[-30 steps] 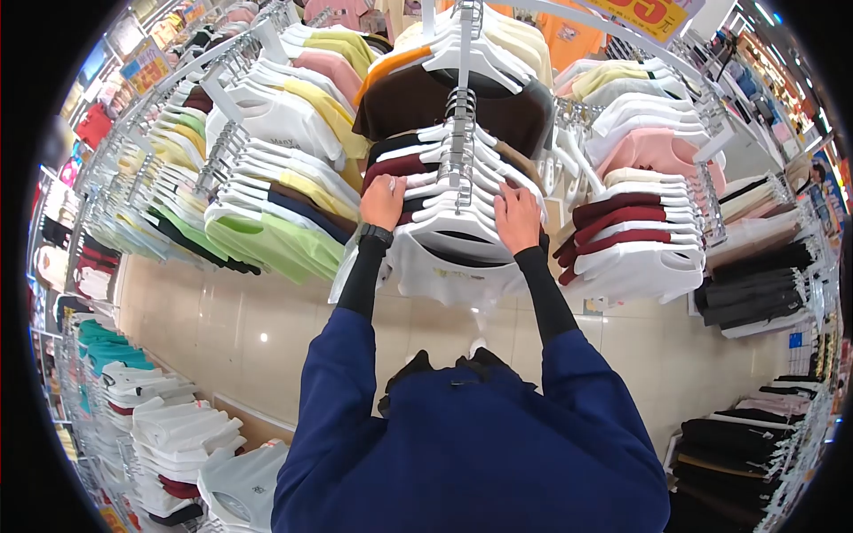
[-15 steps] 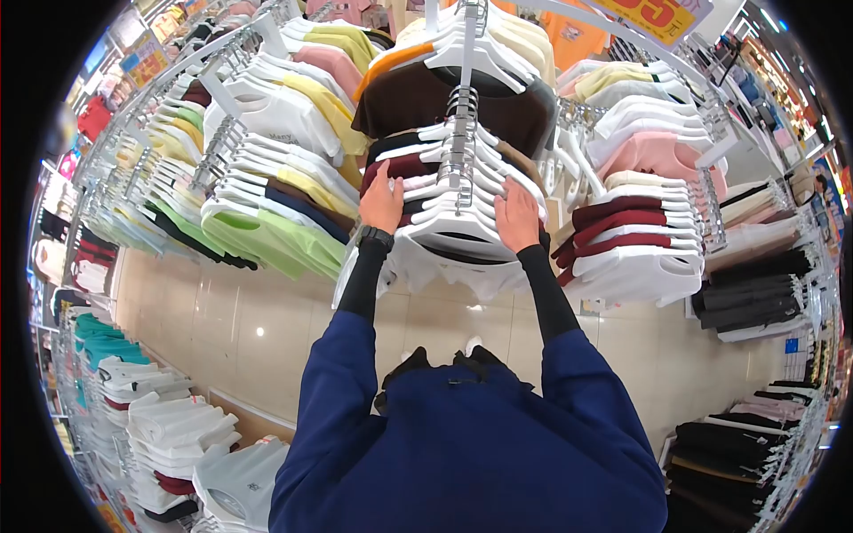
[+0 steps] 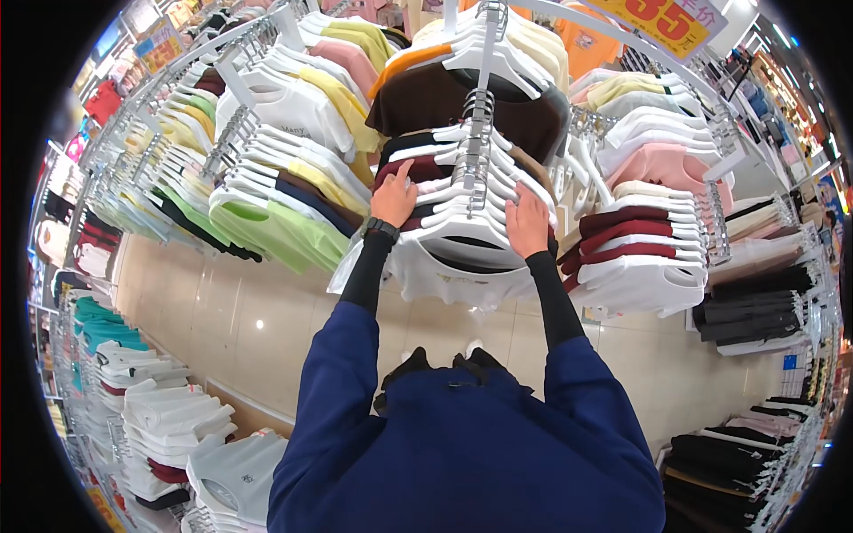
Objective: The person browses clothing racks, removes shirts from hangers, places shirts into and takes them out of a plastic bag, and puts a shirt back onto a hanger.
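Observation:
A row of shirts on white hangers hangs from a metal rail arm in front of me, with a white T-shirt [image 3: 462, 277] at the near end. My left hand [image 3: 394, 197] rests on the left shoulders of this row, beside a dark red shirt [image 3: 426, 169], its fingers apart. On the opposite side, my right hand [image 3: 528, 222] lies against the right shoulders with fingers stretched out. The white hangers [image 3: 462, 229] and their metal hooks [image 3: 478, 124] sit between my hands. Fingertips on the far side of the fabric are partly hidden.
Light green T-shirts [image 3: 275, 226] hang on the rack to the left. White and dark red shirts [image 3: 631, 282] hang close on the right. A price sign [image 3: 662, 25] is above. White garments [image 3: 173, 409] and black garments [image 3: 724, 462] hang behind, along the tiled floor [image 3: 355, 355].
The view has shifted slightly, moving the racks rightward. My left hand has moved over the row's left shoulders, its fingers now more spread. My right hand stays on the right shoulders.

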Tool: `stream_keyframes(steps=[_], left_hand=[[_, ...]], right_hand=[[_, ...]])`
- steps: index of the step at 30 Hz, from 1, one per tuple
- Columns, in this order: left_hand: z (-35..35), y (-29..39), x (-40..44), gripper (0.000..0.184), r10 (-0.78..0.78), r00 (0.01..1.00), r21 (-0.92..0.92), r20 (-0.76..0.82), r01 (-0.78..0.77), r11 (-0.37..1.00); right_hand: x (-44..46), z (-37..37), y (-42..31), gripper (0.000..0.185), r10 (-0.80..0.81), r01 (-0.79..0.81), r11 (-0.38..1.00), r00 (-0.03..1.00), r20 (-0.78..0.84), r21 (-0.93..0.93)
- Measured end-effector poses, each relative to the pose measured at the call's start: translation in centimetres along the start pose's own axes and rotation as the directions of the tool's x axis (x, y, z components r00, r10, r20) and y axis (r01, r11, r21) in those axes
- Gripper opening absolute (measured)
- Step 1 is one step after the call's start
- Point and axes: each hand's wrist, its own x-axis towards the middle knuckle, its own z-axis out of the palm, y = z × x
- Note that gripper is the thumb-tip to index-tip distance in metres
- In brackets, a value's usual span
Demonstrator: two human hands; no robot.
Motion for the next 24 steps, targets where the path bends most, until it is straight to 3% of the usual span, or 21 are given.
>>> stream_keyframes(steps=[7,17,20,24], left_hand=[[-0.1,0.5,-0.5,0.049,-0.047,0.999,-0.024,-0.019,0.047,0.999],[-1.1,1.2,-1.3,0.030,-0.051,0.994,-0.118,-0.098,0.039,0.992],[-1.7,1.7,-1.4,0.031,-0.121,0.992,-0.118,-0.018,0.118,0.986],[-1.7,1.4,-1.3,0.030,-0.123,0.992,-0.126,-0.035,0.118,0.985]], right_hand=[[0.5,0.1,0.3,0.045,-0.014,0.015,0.999,1.000,0.015,-0.052],[1.1,0.4,1.1,0.043,-0.065,0.064,0.996,0.998,0.000,-0.060],[1.2,0.3,0.9,0.042,-0.044,0.045,0.999,0.999,0.020,-0.027],[1.3,0.3,1.3,0.044,-0.033,0.035,0.999,0.998,0.045,-0.040]])
